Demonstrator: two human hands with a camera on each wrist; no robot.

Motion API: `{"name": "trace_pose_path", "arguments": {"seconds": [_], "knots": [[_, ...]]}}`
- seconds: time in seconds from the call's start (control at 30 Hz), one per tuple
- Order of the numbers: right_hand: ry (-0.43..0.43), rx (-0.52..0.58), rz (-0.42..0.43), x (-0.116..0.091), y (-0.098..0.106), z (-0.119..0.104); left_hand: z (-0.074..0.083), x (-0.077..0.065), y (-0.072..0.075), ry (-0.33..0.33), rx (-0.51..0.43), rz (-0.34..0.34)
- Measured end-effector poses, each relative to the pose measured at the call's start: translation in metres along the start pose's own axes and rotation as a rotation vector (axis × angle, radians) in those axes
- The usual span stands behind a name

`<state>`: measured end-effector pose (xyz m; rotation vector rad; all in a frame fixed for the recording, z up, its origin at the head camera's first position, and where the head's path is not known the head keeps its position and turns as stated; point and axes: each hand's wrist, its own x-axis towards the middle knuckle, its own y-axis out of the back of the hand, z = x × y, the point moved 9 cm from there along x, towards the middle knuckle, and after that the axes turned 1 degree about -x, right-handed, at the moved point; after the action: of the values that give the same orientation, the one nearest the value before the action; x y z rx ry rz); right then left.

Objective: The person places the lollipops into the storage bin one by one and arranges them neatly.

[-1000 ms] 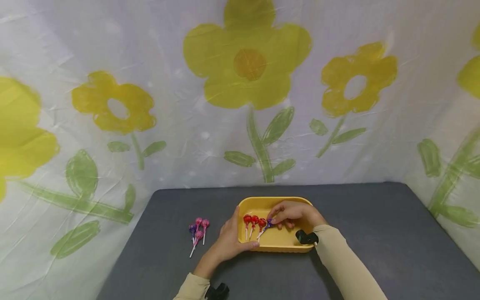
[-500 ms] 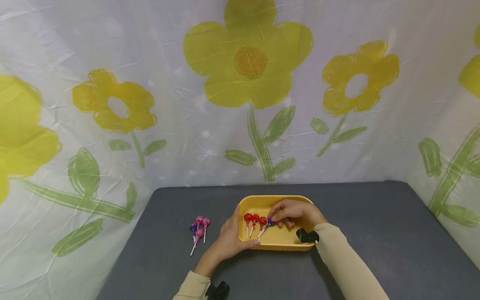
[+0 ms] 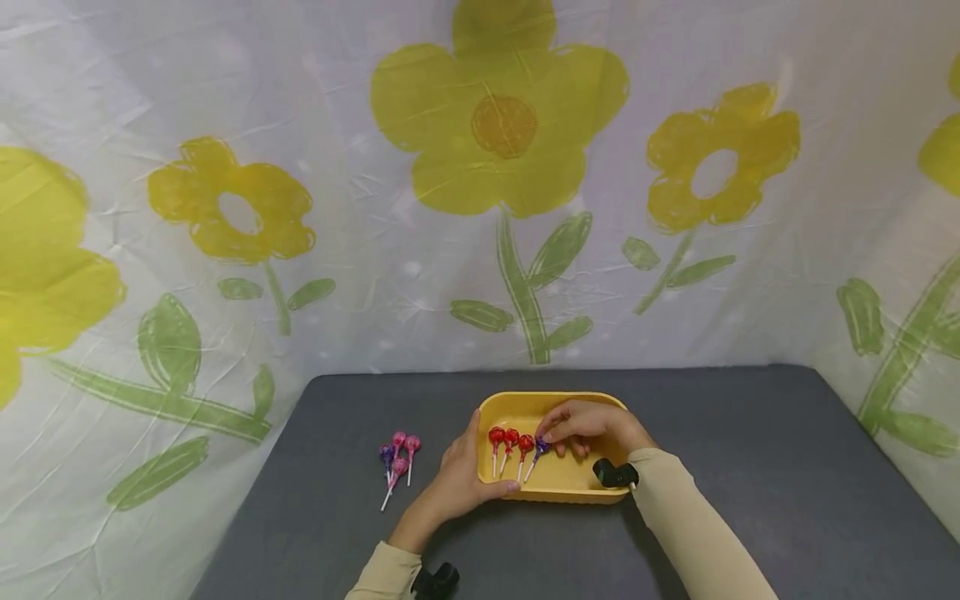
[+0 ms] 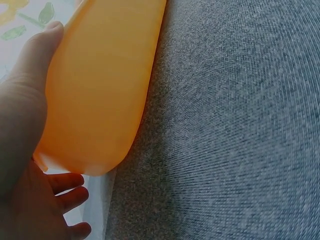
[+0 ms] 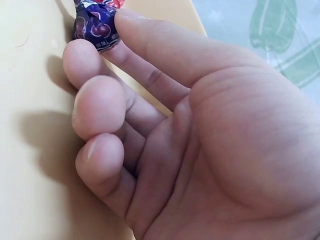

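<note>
In the head view, my left hand (image 3: pixel 454 477) grips the left end of a yellow plastic tray (image 3: pixel 596 493), thumb along the near rim and fingers round the far side. The left wrist view shows the thumb against the tray's outer wall (image 4: pixel 102 85). My right hand (image 3: pixel 588 423) reaches inside and pinches the wrapped head of a purple lollipop (image 3: pixel 542 446) between thumb and fingertips. That purple head (image 5: pixel 95 30) shows up close in the right wrist view, with the other fingers curled loosely. Left of it lie red lollipops (image 3: pixel 497 436) in a row, sticks pointing toward me.
Left of the tray, a small cluster of pink lollipops (image 3: pixel 412 443) and a purple lollipop (image 3: pixel 386 454) lies on the dark grey table (image 3: pixel 712 442). A flower-printed cloth (image 3: pixel 360 250) hangs behind the table's back edge.
The purple lollipop's stick has swung rightward, off the neighbouring red lollipop's stick, and now lies nearly parallel to the row. Both hands stay almost in place.
</note>
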<state>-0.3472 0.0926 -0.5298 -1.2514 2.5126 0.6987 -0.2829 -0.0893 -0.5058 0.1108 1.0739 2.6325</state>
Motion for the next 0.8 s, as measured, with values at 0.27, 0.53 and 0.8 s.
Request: {"name": "trace_pose_path", "arguments": {"seconds": [0.27,0.53,0.8], "knots": [[-0.002,0.0,-0.001,-0.0005,0.0003,0.0008,0.0015,-0.0002,0.0004,-0.013,-0.002,0.007],[-0.009,-0.002,-0.005,-0.001,-0.0009,0.0004,0.0017,-0.0024,-0.0007,-0.017,0.009,-0.007],[-0.018,0.013,0.013,-0.0018,-0.0011,-0.0001,0.0012,-0.0018,0.0003,-0.004,0.001,-0.004]]}}
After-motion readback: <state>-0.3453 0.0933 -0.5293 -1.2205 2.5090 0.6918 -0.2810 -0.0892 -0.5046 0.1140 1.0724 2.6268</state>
